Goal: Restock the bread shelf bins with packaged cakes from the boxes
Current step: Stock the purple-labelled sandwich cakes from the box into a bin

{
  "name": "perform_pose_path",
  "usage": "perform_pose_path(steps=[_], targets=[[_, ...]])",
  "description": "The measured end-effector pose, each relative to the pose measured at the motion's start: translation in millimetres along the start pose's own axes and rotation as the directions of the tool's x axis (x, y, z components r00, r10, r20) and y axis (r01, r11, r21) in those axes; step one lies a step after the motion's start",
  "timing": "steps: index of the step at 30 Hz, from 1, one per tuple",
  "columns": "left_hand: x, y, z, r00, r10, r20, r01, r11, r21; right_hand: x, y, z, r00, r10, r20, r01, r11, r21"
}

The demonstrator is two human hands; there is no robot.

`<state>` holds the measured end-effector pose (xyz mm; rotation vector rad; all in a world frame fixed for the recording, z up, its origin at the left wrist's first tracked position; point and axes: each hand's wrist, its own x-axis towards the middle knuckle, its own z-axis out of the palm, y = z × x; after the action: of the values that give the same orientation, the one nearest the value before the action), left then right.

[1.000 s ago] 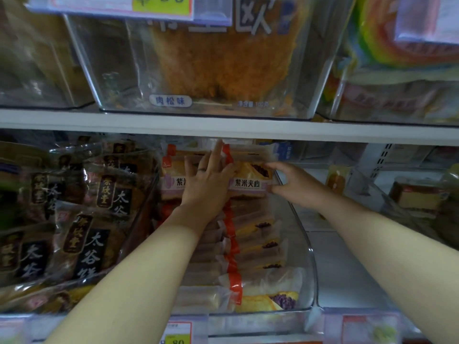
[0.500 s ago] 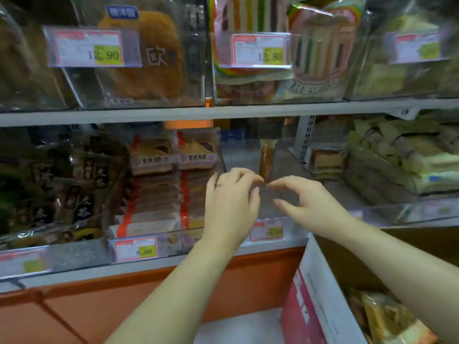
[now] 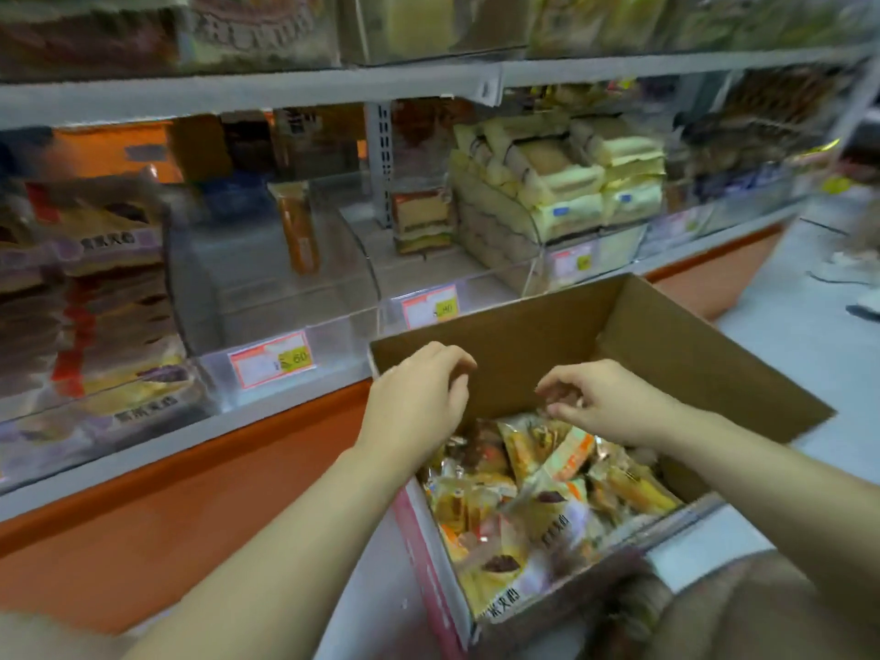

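on my feed both hands hang over the open cardboard box, which stands just in front of the shelf's orange base. the left hand is above the box's left wall, its fingers loosely curled downward and gripping nothing. the right hand is over the middle of the box, thumb and fingertips drawn close together just above the packets; i cannot tell whether they pinch one.

the packaged cakes lie in a loose heap inside the box, in yellow and orange wrappers with a dark filling pictured. the chinese print on the nearest ones is too smeared for me to read with any certainty.

on the shelf, the clear bin beyond the left hand holds a single upright orange packet. its price tag has a yellow patch ending in "60". the next tag to the right ends in "90". the bin at far left is stacked with purple-banded packets, lettering blurred.
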<state>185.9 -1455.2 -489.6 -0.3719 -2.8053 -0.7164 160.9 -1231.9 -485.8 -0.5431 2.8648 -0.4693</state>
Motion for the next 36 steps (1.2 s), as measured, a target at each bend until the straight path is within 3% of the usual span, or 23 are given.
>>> perform_pose_path(steps=[4, 8, 14, 18, 22, 27, 33, 34, 36], targets=[[17.3, 9.2, 16.6, 0.974, -0.025, 0.226, 0.002, 0.995, 0.099, -6.8, 34.4, 8.4, 0.947, 0.124, 0.296, -0.076, 0.983, -0.168], [42.6, 22.2, 30.4, 0.914, -0.024, 0.404, -0.056, 0.981, 0.186, -19.7, 50.0, 13.1, 0.912, 0.172, 0.373, -0.122, 0.981, -0.152], [69.2, 51.0, 96.1, 0.692, -0.070, 0.718, -0.152, 0.959, 0.240, -41.0, 70.5, -0.3, 0.967, 0.161, 0.197, -0.148, 0.986, -0.082], [69.5, 56.0, 140.7, 0.456, -0.131, 0.880, -0.167, 0.959, 0.229, -56.5, 92.7, -18.6, 0.964, 0.230, 0.130, -0.230, 0.973, -0.014], [64.8, 40.4, 162.4, 0.352, -0.226, 0.909, -0.066, 0.962, 0.264, -55.6, 108.2, -32.0, 0.943, 0.258, 0.208, -0.264, 0.964, 0.001], [48.9, 18.7, 179.0, 0.201, -0.293, 0.935, 0.282, 0.931, 0.231, -36.9, 110.7, -20.7, 0.918, 0.241, 0.315, -0.238, 0.970, -0.048], [43.3, 22.5, 188.1, 0.251, -0.216, 0.943, 0.366, 0.924, 0.114, -19.4, 103.8, -10.7, 0.919, 0.226, 0.322, -0.221, 0.974, -0.052], [44.3, 23.6, 187.4, 0.278, -0.205, 0.938, 0.361, 0.928, 0.095, -18.9, 102.7, -10.6, 0.921, 0.219, 0.321, -0.215, 0.975, -0.048], [48.9, 23.9, 184.1, 0.405, -0.175, 0.897, 0.256, 0.964, 0.073, -18.6, 100.9, -9.8, 0.922, 0.211, 0.325, -0.210, 0.977, -0.038]])
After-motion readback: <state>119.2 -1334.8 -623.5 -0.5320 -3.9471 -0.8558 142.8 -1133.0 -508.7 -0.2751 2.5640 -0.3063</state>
